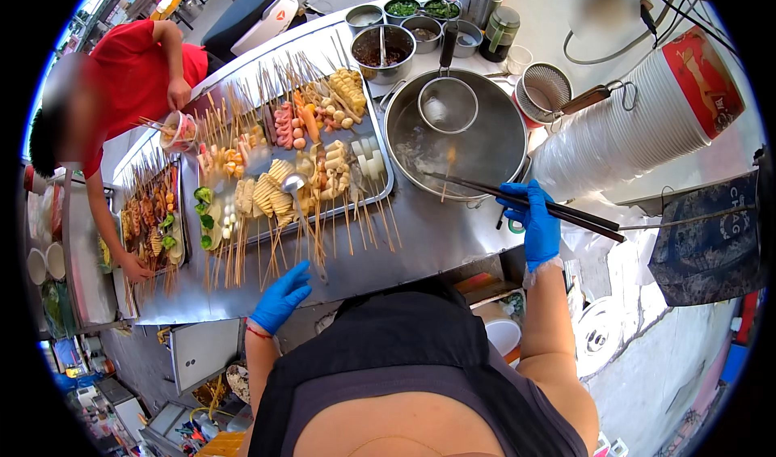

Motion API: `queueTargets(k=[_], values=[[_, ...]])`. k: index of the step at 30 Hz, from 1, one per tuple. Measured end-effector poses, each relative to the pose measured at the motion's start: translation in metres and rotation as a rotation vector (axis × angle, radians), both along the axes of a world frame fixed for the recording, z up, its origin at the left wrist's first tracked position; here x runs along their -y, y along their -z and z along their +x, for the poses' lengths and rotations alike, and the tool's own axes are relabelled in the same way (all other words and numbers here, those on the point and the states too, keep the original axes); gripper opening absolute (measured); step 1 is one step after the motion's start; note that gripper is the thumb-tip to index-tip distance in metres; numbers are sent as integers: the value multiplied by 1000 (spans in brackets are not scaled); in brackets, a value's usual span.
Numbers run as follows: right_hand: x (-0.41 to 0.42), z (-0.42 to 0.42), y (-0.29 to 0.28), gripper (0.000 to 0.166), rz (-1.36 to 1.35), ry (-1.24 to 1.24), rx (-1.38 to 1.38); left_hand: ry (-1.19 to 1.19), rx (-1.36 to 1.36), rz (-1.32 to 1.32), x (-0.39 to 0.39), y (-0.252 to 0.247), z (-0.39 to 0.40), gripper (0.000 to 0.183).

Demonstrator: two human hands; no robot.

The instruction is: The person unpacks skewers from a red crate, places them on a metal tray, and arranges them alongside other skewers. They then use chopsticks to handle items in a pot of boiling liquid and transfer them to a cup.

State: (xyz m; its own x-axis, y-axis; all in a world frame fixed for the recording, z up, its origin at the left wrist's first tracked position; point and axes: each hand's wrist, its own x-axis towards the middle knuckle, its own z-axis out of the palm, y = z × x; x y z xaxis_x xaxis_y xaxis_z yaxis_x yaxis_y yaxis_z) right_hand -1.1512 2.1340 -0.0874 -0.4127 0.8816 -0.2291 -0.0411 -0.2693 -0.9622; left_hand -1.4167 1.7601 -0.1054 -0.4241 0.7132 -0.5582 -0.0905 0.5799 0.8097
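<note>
My right hand (pixel 533 214), in a blue glove, grips a pair of long dark chopsticks (pixel 573 215). Their tips reach over a round metal pot (pixel 391 135) of cloudy liquid, beside a small skewered piece of food (pixel 450 157). A wire-mesh strainer (pixel 448 105) with a dark handle hangs in the pot, a pale lump inside it. My left hand (pixel 282 296), also gloved in blue, is empty beside the counter's front edge. Nearest to it are wooden skewer ends and a metal ladle (pixel 293 183) lying across a large tray (pixel 391 175) of skewered foods.
Across the counter a person in red (pixel 136 75) holds a paper cup of skewers (pixel 179 130) and reaches to a second tray (pixel 182 214). Sauce and herb pots (pixel 383 53) line the back. A leaning stack of bowls (pixel 624 117) and a mesh basket (pixel 541 93) stand right.
</note>
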Motion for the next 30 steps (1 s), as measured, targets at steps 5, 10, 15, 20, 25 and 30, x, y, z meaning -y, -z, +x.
queueTargets(k=[5,10,15,20,25,30], values=[[4,15,-19,32,152,101,19,29,-9,21,-9,-6,-1,54],[-1,15,-26,31,245,216,14,41,-42,41,-4,-7,3,54],[-11,-2,-21,36,364,192,-22,-4,-37,12,12,-5,7,55],[-79,-71,22,28,324,28,-95,-36,-48,18,21,-3,11,54],[-108,-107,71,20,537,-199,74,-67,-44,94,31,-1,15,54],[-98,-76,27,18,590,-173,154,-159,-36,58,62,11,24,55]])
